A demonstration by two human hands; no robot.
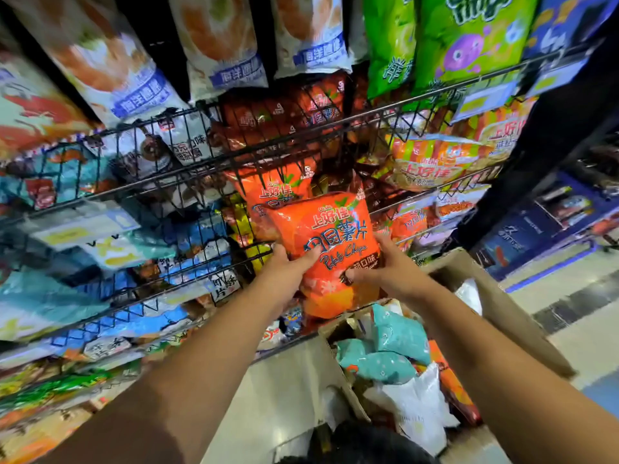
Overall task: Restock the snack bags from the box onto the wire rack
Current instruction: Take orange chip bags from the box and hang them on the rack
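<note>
An orange potato-chip bag (330, 239) is held up in front of the black wire rack (214, 162). My left hand (289, 266) grips its left edge and my right hand (382, 267) grips its lower right side. A second orange bag of the same kind (271, 192) sits in the rack basket just behind it. Below my arms stands the open cardboard box (502, 316), holding teal bags (395, 333), white bags and an orange bag.
The rack's baskets are packed with snack bags: brown ones (284, 112) above, orange-striped ones (432, 162) to the right, blue and white ones on the left. Green bags (469, 38) hang at the top right. Tiled floor (589, 333) lies to the right of the box.
</note>
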